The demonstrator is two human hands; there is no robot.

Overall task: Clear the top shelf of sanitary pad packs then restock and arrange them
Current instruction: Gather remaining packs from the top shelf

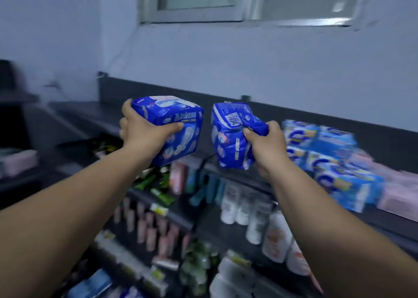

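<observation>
I hold one dark blue sanitary pad pack in each hand, both raised in the air in front of the top shelf (90, 114) and touching nothing on it. My left hand (144, 130) grips the left pack (174, 128) from its near left side: my thumb lies across the front face, my fingers (126, 109) wrap round the far left edge, and the pack juts out to the right of my palm. My right hand (269, 141) is closed on the right pack (228, 137), pinching a crumpled upper corner of its wrapper; the pack hangs down and to the left of my fingers (248, 134), tilted. The two packs are just beside each other, with a narrow gap between them. Toward the shelf's right end, light blue packs (334, 162) lie stacked near the front edge, with pink packs (400, 196) beside them further right. The left part of the shelf is bare. Lower shelves carry blurred bottles (237, 207) and tubes (144, 227).
</observation>
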